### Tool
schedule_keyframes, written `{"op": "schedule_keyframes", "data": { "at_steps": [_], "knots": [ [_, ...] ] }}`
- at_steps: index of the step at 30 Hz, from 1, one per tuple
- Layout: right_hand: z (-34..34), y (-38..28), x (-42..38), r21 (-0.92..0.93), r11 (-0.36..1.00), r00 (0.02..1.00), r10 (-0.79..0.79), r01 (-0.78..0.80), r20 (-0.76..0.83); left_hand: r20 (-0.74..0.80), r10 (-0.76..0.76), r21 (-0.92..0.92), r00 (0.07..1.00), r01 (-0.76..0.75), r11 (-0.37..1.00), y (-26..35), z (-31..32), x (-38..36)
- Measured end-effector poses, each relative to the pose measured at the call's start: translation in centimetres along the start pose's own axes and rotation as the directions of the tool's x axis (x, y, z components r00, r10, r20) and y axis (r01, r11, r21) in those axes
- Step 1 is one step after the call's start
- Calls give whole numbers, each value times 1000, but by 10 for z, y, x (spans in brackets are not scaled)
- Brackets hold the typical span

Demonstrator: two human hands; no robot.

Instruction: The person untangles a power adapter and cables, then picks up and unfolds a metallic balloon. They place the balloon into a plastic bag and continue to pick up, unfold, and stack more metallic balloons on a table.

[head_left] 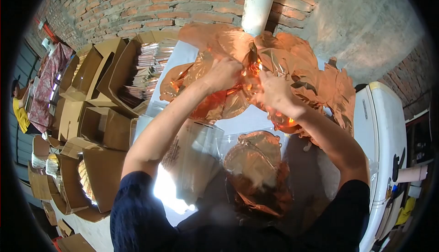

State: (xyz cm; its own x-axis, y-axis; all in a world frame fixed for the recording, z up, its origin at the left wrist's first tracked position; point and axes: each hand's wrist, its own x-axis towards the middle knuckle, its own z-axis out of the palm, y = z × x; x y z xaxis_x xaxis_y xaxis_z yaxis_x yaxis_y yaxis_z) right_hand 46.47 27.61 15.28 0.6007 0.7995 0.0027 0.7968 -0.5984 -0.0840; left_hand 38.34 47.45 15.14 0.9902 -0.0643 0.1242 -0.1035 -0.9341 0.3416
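A heap of flat, shiny copper-coloured foil balloons (297, 57) covers the far part of the table. My left hand (226, 74) is closed, its fingers curled on a crumpled foil balloon (251, 85) near the middle of the heap. On the other side of that foil, my right hand (276, 92) is also closed on it, with the fingertips partly hidden. Nearer my body lies a clear plastic bag (254, 153) with a folded copper foil balloon inside. To its left is a stack of clear plastic bags (194, 147), with strong glare beside it.
Several open cardboard boxes (105, 126) stand at the left, one holding packed flat packets (141, 71). A white pipe (259, 5) rises behind the heap against a brick wall (183, 0). At the right stands a white fridge-like cabinet (382, 115). A person in yellow (20, 115) is far left.
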Motion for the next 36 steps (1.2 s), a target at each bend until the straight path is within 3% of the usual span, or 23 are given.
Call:
{"op": "schedule_keyframes", "data": {
  "at_steps": [1, 5, 8, 11, 15, 18, 21, 25, 27, 32, 36],
  "knots": [
    [-1, -8, -7, -80, 996, 999, -34, 33, -6, -9, 19, -10, 1000, -19, 1000, -2, 2, -4],
    [-2, -10, 0, -93, 994, 992, -49, 60, 117, -20, 60, -1, 998, -60, 998, -5, 11, -15],
    [6, -11, 0, -166, 979, 992, -124, 120, -16, -58, 77, 29, 995, -76, 997, -5, 13, -15],
    [20, -6, 9, -284, 956, 982, -119, 73, -149, -83, 80, 38, 993, -77, 996, -4, 17, -15],
    [18, 5, 14, -222, 971, 969, -133, 86, -206, -70, 94, 5, 993, -93, 996, 4, 13, -31],
    [13, 10, 14, -200, 975, 964, -140, 95, -226, -199, 189, 124, 962, -167, 978, 3, 26, -41],
    [3, 10, 13, -178, 978, 973, -138, 105, -186, -135, 271, 58, 953, -265, 963, 16, 15, -53],
    [1, 16, 17, -106, 984, 979, -155, 142, -131, -35, 442, 149, 896, -432, 889, 34, 20, -58],
    [-1, 21, 21, -86, 984, 982, -165, 158, -89, 8, 424, 163, 906, -419, 893, 38, 26, -55],
    [-11, 31, 28, -33, 982, 982, -187, 188, 37, -93, 482, 230, 871, -452, 861, 39, 37, -46],
    [-12, 29, 28, 19, 983, 983, -183, 183, 21, -43, 454, 174, 890, -440, 881, 32, 31, -45]
  ]
}}
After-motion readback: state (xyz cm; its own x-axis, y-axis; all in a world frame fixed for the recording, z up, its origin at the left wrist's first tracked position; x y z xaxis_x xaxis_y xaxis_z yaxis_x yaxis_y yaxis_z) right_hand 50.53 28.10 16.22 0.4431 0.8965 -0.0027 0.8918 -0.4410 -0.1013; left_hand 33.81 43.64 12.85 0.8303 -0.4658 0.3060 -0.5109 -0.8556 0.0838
